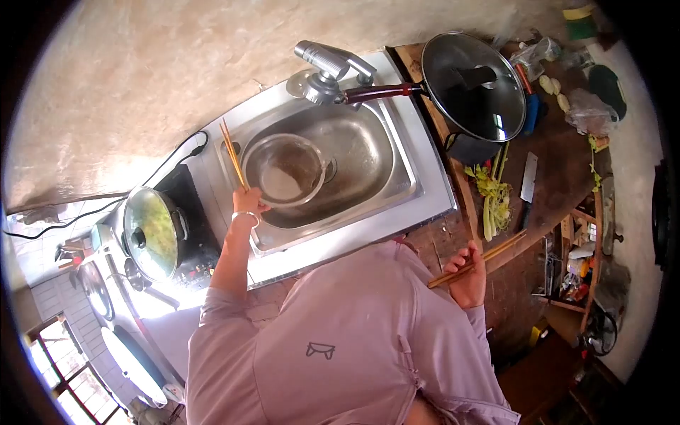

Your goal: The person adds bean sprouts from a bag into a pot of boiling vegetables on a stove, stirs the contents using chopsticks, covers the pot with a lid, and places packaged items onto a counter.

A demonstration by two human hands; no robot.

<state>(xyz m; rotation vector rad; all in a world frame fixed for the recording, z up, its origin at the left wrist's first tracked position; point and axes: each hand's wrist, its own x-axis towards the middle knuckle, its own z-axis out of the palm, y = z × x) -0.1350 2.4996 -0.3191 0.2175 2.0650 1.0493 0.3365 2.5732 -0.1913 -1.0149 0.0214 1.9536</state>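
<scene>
My left hand (pixel 248 201) is closed around a pair of chopsticks (pixel 232 154) at the left edge of the metal sink (pixel 361 142), its fingers beside the rim of a round bowl (pixel 283 170). The bowl sits inside the basin. Another pair of chopsticks (pixel 496 250) lies across my right hand (pixel 467 276), which grips it in front of the wooden counter. Leafy green stalks (pixel 492 202) and a knife (pixel 528 177) rest on that counter, just beyond the right hand.
Above the sink stands a faucet (pixel 324 71). A lidded pan (pixel 473 85) on the right reaches its handle over the sink corner. At the left, a pot with a glass lid (pixel 151 234) sits on a black cooktop (pixel 200 230). Plastic bags (pixel 589 113) lie at the far right.
</scene>
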